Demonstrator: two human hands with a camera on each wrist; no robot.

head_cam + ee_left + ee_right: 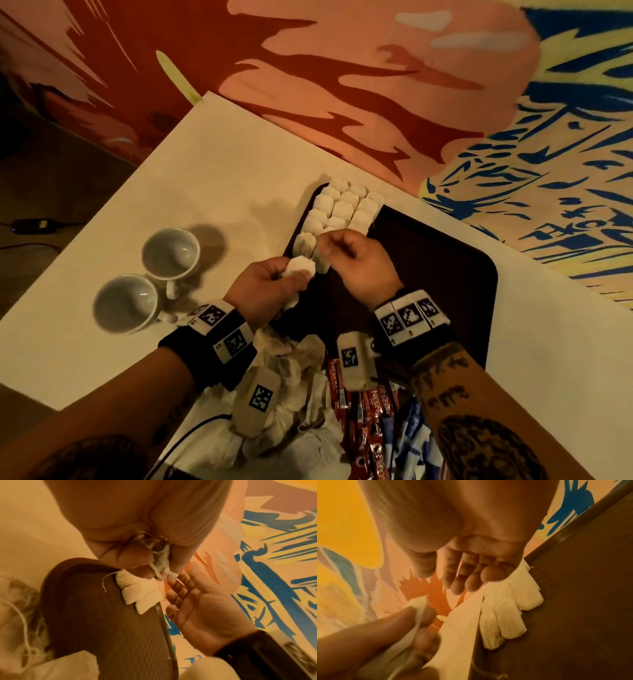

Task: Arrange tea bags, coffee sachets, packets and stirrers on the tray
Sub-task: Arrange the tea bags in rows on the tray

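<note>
A dark brown tray [428, 274] lies on the white table [239, 154]. White tea bags [342, 209] lie in three neat rows at its far left corner. My left hand [274, 279] pinches a white tea bag [301, 269] just over the tray's left rim, near the rows' near end. In the left wrist view the held tea bag [163, 561] looks bunched between thumb and fingers. My right hand [339, 245] hovers over the nearest tea bags [505, 608], fingers relaxed, palm empty [205, 601].
Two empty white cups [171, 255] [126, 303] stand left of the tray. A heap of loose tea bags [291, 377], red coffee sachets [373, 411] and blue packets [411, 438] lies at the table's near edge. Most of the tray floor [573, 601] is bare.
</note>
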